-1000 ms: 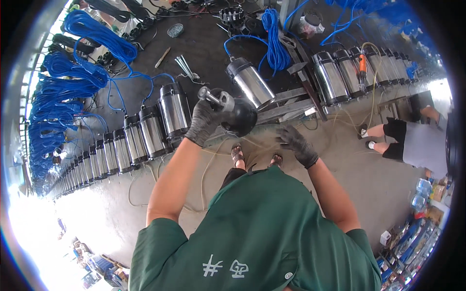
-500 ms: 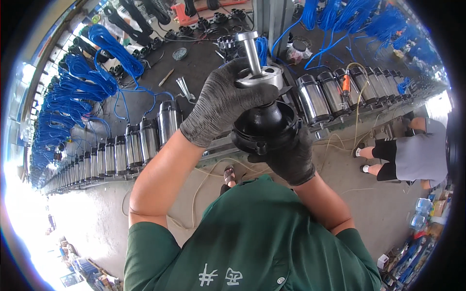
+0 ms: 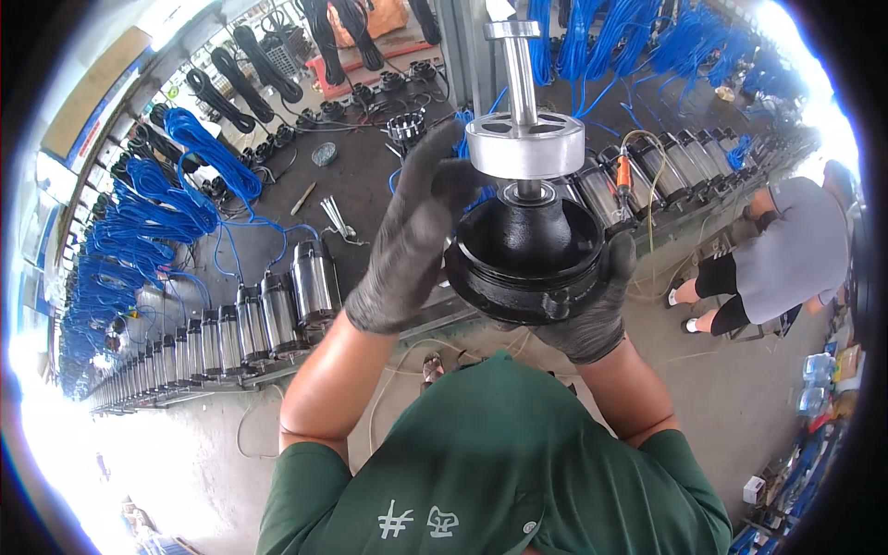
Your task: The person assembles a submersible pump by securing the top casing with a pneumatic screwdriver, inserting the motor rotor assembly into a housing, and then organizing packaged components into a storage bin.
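My right hand (image 3: 592, 319), in a dark glove, holds a round black bowl-shaped casting (image 3: 527, 296) from below and the right side. A raised black cone stands in its middle, with a ring and a short metal shaft at the top. On that shaft sits a silver metal disc (image 3: 532, 150) with openings in its upper face, and an upright steel post (image 3: 521, 83) with a flat round cap rises from it. My gloved left hand (image 3: 412, 240) is beside the disc and casting, its fingers raised and apart, partly blurred, holding nothing.
Rows of shiny cylindrical motors (image 3: 314, 282) line the bench edge on both sides. Blue cable coils (image 3: 213, 153) hang behind them. Thin metal rods (image 3: 338, 217) lie on the dark bench (image 3: 370, 185). An orange-handled tool (image 3: 623, 176) hangs at right, near another person (image 3: 795, 240).
My left hand has let go of the silver disc and opened beside it. The casting, disc and post have shifted right and stand more upright. My right hand still supports the casting.
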The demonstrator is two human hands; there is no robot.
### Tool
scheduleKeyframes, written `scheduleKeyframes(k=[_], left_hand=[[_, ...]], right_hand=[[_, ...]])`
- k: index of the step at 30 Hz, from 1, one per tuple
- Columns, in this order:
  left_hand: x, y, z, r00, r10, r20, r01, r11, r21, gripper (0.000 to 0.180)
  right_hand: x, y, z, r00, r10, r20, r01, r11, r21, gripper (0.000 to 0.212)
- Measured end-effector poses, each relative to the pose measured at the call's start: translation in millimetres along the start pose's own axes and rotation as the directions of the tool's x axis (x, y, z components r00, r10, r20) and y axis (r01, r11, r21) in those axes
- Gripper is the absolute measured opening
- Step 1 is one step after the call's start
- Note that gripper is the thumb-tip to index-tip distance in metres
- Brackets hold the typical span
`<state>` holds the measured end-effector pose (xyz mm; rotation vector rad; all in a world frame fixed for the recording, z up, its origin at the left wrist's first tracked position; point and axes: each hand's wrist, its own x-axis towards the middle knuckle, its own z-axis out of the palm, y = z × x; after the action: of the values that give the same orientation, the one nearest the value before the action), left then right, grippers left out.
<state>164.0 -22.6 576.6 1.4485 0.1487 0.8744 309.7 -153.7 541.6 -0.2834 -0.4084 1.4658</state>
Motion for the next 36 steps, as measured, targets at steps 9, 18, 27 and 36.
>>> scheduleKeyframes(k=[9, 18, 27, 36], left_hand=[[-31.7, 8.4, 31.7, 0.996, -0.023, 0.087, 0.046, 0.959, -0.279, 0.088], [-24.9, 13.9, 33.4, 0.999, 0.001, 0.051, 0.007, 0.988, -0.153, 0.057], [-26.1, 22.5, 50.9, 0.999, -0.048, 0.001, 0.047, 0.97, -0.238, 0.073], [-25.1, 12.1, 57.3, 0.988, 0.154, 0.001, -0.154, 0.988, -0.005, 0.13]], right_hand=[[-11.2, -14.4, 19.3, 0.997, 0.069, 0.023, -0.073, 0.972, 0.225, 0.109], [-11.3, -23.0, 15.8, 0.997, 0.04, 0.065, -0.053, 0.973, 0.226, 0.101], [-10.0, -27.0, 12.6, 0.982, 0.059, 0.177, -0.12, 0.926, 0.358, 0.105], [-7.6, -25.4, 7.1, 0.995, 0.043, 0.095, -0.063, 0.975, 0.214, 0.108]])
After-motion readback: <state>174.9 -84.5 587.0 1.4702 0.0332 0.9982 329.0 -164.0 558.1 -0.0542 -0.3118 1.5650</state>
